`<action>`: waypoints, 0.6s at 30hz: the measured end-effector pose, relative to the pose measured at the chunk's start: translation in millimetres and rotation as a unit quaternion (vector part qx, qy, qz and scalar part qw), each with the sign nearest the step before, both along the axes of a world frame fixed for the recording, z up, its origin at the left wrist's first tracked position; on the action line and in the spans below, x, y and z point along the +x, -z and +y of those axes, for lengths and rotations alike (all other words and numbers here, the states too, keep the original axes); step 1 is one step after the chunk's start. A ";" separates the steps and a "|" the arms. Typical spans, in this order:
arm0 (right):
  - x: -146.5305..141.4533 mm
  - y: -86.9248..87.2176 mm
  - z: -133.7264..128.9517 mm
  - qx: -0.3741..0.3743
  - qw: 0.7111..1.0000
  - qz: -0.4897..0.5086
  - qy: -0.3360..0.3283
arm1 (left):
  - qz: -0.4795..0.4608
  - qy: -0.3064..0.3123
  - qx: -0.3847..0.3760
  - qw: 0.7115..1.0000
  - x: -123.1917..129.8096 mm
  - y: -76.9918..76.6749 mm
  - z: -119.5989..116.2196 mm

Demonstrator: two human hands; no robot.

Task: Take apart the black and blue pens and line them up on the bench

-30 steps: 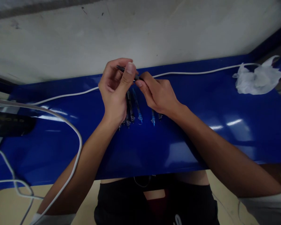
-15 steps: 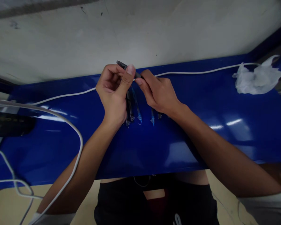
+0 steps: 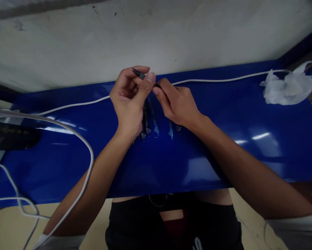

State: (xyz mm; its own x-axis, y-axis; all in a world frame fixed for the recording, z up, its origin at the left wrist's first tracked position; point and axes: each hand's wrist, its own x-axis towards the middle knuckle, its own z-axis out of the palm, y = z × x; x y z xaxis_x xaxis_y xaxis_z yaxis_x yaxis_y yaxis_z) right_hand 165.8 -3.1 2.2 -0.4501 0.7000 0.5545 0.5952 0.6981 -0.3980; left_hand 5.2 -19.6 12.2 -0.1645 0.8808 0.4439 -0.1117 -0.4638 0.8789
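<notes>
A dark pen point(image 3: 138, 73) is held between both hands above the far part of the blue table point(image 3: 156, 166). Its pointed end sticks out to the upper left. My left hand point(image 3: 131, 100) pinches the barrel between thumb and fingers. At the other end, my right hand point(image 3: 178, 102) closes thumb and forefinger on the pen, hiding that end. Below the hands lie a blue pen point(image 3: 156, 128), a second blue pen point(image 3: 171, 131) and several dark pens point(image 3: 147, 127) with clear parts, side by side and partly covered by the hands.
A white cable point(image 3: 210, 81) runs along the table's back edge by the wall. At the right end sits a crumpled white plastic bag point(image 3: 288, 85). On the left is a black object point(image 3: 12, 135), and another white cable point(image 3: 89, 152) loops over my left forearm.
My left hand has shifted slightly right along the pen, closer to my right hand. More of the pen's right end is now covered. The lying pens stay as they were.
</notes>
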 end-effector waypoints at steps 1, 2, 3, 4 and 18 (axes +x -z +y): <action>0.1 -0.2 0.0 0.002 1.000 0.000 0.001 | 0.001 0.004 0.004 1.000 0.0 0.1 0.0; 0.2 -0.4 -0.1 0.003 1.000 -0.003 0.001 | 0.004 0.005 0.009 1.000 -0.2 0.6 0.3; 0.2 -0.6 -0.2 0.004 1.000 -0.008 0.001 | 0.008 0.002 0.013 1.000 -0.4 1.6 0.8; 0.2 -0.9 -0.3 0.003 1.000 -0.015 0.000 | 0.015 -0.003 0.016 1.000 -0.7 2.9 1.7; -1.9 0.7 0.1 0.001 1.000 0.014 0.016 | -0.013 0.046 -0.031 0.998 -4.2 -9.7 -6.0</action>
State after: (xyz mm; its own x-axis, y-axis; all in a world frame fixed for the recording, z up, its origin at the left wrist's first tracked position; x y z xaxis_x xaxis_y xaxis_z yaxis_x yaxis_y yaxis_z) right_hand 163.9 -3.0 1.4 -0.4119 0.7126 0.5680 0.6054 0.6798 -0.4139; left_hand 1.0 -25.6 21.9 -0.0921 0.9181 0.3856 -0.1745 -0.3961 0.9015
